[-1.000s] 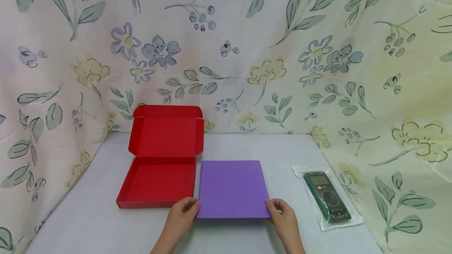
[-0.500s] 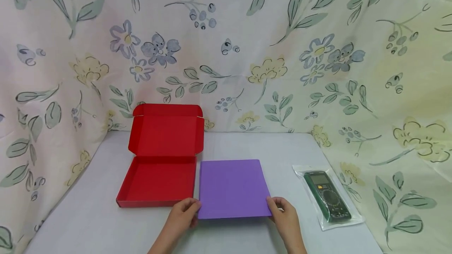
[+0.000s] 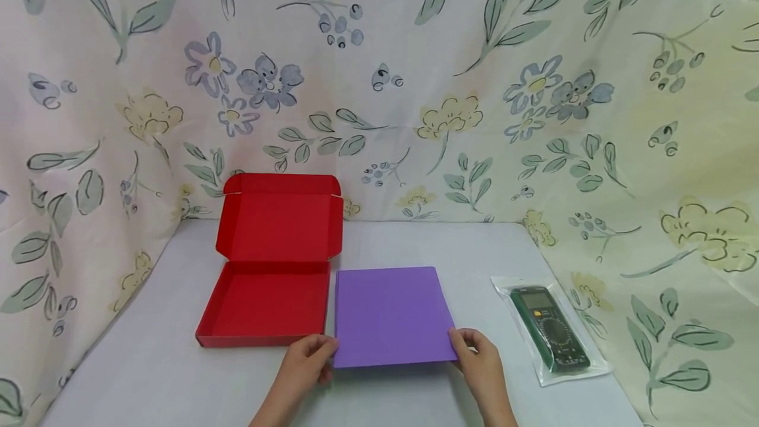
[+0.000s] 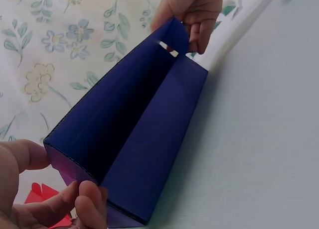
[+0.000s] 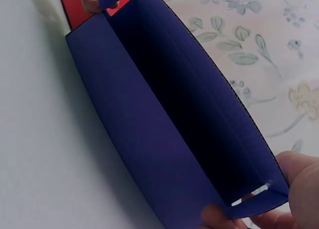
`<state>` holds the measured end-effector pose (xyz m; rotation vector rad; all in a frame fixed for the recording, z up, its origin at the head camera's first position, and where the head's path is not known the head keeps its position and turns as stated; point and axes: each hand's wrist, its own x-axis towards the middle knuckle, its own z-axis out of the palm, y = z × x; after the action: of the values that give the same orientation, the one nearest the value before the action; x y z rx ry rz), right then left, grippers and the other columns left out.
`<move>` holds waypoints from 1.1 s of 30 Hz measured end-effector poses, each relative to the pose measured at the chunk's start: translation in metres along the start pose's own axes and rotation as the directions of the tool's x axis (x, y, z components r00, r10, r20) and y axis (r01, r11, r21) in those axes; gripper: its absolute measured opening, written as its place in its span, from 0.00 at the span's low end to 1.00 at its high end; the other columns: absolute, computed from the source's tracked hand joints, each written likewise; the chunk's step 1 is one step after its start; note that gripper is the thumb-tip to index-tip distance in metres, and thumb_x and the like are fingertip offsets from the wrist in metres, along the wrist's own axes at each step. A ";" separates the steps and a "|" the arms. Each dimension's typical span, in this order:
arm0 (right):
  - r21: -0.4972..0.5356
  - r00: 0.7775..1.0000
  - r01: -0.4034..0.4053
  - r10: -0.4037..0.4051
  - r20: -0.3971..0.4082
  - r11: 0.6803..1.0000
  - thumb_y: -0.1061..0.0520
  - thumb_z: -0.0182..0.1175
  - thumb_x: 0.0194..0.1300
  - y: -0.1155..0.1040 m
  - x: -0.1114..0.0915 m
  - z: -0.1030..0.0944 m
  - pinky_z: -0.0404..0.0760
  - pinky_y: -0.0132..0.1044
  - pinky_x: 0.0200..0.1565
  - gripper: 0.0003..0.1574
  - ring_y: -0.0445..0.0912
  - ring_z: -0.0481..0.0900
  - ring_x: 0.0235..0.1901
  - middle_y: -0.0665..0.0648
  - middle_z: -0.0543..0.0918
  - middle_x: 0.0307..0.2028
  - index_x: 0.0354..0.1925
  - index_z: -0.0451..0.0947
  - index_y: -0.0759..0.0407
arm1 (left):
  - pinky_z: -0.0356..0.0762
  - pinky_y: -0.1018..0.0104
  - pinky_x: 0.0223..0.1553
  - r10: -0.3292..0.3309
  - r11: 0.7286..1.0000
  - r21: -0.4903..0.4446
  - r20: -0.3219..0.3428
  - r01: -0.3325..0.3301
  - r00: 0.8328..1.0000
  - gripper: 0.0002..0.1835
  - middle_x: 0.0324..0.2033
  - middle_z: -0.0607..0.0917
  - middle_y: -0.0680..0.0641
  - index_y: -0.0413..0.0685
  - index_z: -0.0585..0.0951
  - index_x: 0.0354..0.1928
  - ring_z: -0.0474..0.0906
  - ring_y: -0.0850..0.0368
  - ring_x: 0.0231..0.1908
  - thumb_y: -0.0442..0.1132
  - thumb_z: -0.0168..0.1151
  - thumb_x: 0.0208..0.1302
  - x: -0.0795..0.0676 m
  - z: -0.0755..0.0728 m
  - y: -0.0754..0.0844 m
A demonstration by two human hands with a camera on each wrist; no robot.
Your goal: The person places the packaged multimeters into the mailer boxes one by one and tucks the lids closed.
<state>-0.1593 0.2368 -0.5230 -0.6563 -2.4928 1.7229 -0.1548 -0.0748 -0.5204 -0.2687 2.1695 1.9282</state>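
A purple cardboard box (image 3: 391, 315) lies between both hands, its lid raised a little along the near side. My left hand (image 3: 305, 362) pinches the lid's near left corner between thumb and fingers. At the near right corner, my right hand (image 3: 477, 360) grips the lid the same way. Both wrist views look into a dark gap between the lifted lid (image 4: 112, 89) and the box's front wall (image 5: 139, 119). Small side flaps fold down at the lid's ends, beside the fingers. What lies inside the box is hidden in shadow.
Left of the purple box stands a red box (image 3: 275, 302) with its lid up. A green and black multimeter (image 3: 548, 331) in a clear plastic bag lies at the right. A flowered cloth (image 3: 379, 84) hangs behind the white table (image 3: 148, 354).
The lid's near right corner has risen slightly with my right hand, so its front edge now slopes up to the right. My left hand has barely moved.
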 end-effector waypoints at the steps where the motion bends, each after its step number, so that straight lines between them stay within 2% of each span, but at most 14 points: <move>1: 0.000 1.000 -0.001 0.001 0.001 1.000 0.45 0.62 0.73 0.000 0.000 0.000 0.87 0.37 0.38 0.27 0.45 0.84 0.35 0.62 0.83 0.41 0.48 0.80 0.71 | 0.78 0.64 0.25 0.005 1.000 -0.005 -0.001 -0.005 1.000 0.15 0.29 0.82 0.48 0.35 0.84 0.45 0.77 0.54 0.22 0.43 0.66 0.70 0.000 0.000 -0.001; 3: 0.000 1.000 -0.003 0.003 0.001 1.000 0.45 0.62 0.73 0.001 0.000 0.000 0.87 0.37 0.39 0.27 0.46 0.84 0.35 0.62 0.83 0.41 0.48 0.80 0.71 | 0.78 0.64 0.24 0.014 1.000 -0.010 -0.003 -0.014 1.000 0.15 0.29 0.82 0.47 0.35 0.85 0.45 0.77 0.53 0.22 0.43 0.67 0.70 -0.001 -0.001 -0.002; 10: 0.008 1.000 -0.008 0.008 0.009 1.000 0.44 0.63 0.73 0.004 0.001 0.001 0.87 0.37 0.40 0.30 0.45 0.84 0.36 0.63 0.83 0.43 0.49 0.79 0.72 | 0.78 0.63 0.24 0.047 0.997 0.063 0.027 -0.049 0.999 0.21 0.26 0.84 0.49 0.35 0.82 0.48 0.78 0.53 0.21 0.50 0.67 0.70 -0.003 -0.002 -0.005; 14: 0.033 1.000 -0.003 0.002 0.026 0.999 0.43 0.63 0.73 0.006 0.001 0.000 0.86 0.37 0.41 0.31 0.46 0.85 0.38 0.63 0.83 0.43 0.50 0.79 0.72 | 0.80 0.62 0.26 0.056 0.998 0.008 0.089 -0.057 0.994 0.22 0.31 0.87 0.45 0.32 0.79 0.52 0.80 0.52 0.22 0.46 0.67 0.70 -0.006 -0.005 -0.006; 18: 0.073 0.998 -0.015 0.011 0.057 0.997 0.42 0.63 0.73 0.008 0.000 -0.002 0.86 0.40 0.44 0.33 0.48 0.86 0.41 0.64 0.84 0.45 0.52 0.78 0.74 | 0.81 0.62 0.27 0.043 0.998 -0.052 0.141 -0.036 0.989 0.23 0.37 0.88 0.44 0.30 0.76 0.55 0.79 0.52 0.23 0.42 0.67 0.70 -0.007 -0.007 -0.006; 23: 0.093 0.997 -0.038 0.031 0.073 0.995 0.41 0.64 0.71 0.011 0.002 -0.004 0.86 0.42 0.45 0.36 0.48 0.86 0.42 0.65 0.83 0.46 0.53 0.77 0.74 | 0.79 0.63 0.26 0.034 0.998 -0.063 0.122 -0.027 0.992 0.23 0.37 0.87 0.44 0.29 0.76 0.56 0.77 0.53 0.23 0.41 0.67 0.70 -0.006 -0.006 -0.009; 33: 0.083 0.998 -0.021 0.017 0.058 0.996 0.42 0.66 0.70 0.014 0.001 -0.002 0.86 0.38 0.44 0.34 0.47 0.85 0.41 0.64 0.83 0.46 0.53 0.78 0.73 | 0.79 0.64 0.26 0.044 0.998 -0.049 0.119 -0.039 0.992 0.22 0.37 0.87 0.44 0.29 0.75 0.55 0.77 0.52 0.23 0.40 0.68 0.70 -0.005 -0.005 -0.016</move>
<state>-0.1552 0.2434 -0.5349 -0.6349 -2.4429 1.8670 -0.1461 -0.0815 -0.5338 -0.1126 2.0708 1.9658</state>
